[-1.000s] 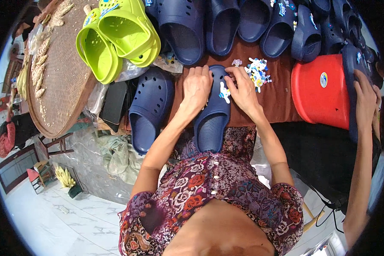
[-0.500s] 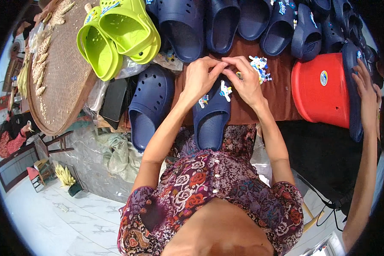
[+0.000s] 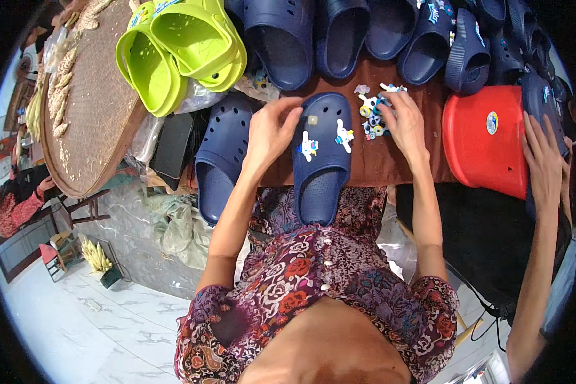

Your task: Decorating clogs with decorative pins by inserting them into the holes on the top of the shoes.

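Note:
A navy clog [image 3: 323, 166] lies toe-away in front of me, with two white character charms [image 3: 309, 146] on its upper. A small pale square piece [image 3: 312, 120] sits near the toe holes. My left hand [image 3: 272, 131] is beside the toe's left edge, fingers bent and thumb apart, with nothing visible in it. To the right, my right hand [image 3: 404, 121] reaches over a small pile of colourful shoe charms [image 3: 372, 118], its fingers curved and apart at the pile. Whether a fingertip touches a charm is hard to see. Another navy clog [image 3: 224, 153] lies left of my left forearm.
Lime-green clogs [image 3: 192, 48] and a row of navy clogs [image 3: 278, 45] line the far side. A red tub [image 3: 486, 137] stands at right, where another person's hand [image 3: 544, 150] holds a navy clog. A round woven tray [image 3: 96, 128] is at left.
My hands have parted from the clog's toe. The left moved slightly left, and the right moved right to the charm pile. The other person's hand shifted at the tub.

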The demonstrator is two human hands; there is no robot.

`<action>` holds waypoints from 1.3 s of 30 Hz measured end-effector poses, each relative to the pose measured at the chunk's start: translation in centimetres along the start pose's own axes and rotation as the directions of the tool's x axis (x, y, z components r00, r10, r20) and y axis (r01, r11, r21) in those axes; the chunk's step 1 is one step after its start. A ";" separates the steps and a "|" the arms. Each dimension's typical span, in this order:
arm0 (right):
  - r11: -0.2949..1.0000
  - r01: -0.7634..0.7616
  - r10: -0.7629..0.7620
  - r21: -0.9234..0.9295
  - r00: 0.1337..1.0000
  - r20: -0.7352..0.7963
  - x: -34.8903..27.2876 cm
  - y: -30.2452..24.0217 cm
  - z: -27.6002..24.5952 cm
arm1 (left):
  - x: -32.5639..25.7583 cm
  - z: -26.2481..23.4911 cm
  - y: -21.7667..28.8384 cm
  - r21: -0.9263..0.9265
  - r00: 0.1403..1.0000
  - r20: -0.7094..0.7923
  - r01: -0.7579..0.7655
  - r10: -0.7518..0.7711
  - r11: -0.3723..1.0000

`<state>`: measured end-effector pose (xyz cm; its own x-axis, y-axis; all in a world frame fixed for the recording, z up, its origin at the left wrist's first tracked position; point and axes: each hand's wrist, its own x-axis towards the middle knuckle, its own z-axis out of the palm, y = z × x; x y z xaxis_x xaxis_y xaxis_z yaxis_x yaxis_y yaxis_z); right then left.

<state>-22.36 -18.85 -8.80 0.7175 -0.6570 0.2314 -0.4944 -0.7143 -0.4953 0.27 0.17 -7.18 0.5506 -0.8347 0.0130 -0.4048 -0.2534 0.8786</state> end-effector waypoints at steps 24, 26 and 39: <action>0.989 -0.131 0.104 0.068 0.946 0.308 -3.0 -8.1 1.6 | -4.4 0.8 2.9 0.399 0.982 0.151 0.048 -0.117 0.916; 0.986 -0.161 0.146 0.038 0.955 0.257 -3.3 -7.7 1.9 | -4.5 1.0 2.6 0.408 0.985 0.140 0.039 -0.105 0.912; 0.971 -0.102 0.092 -0.218 0.994 -0.055 -2.2 -3.2 0.5 | -4.5 0.7 1.4 0.412 0.962 0.183 0.111 -0.202 0.904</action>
<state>-22.08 -15.02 -8.10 0.6410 -0.7322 0.2304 -0.6601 -0.6790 -0.3214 -3.27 3.21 -6.32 0.4777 -0.8415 -0.2523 -0.6057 -0.5235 0.5993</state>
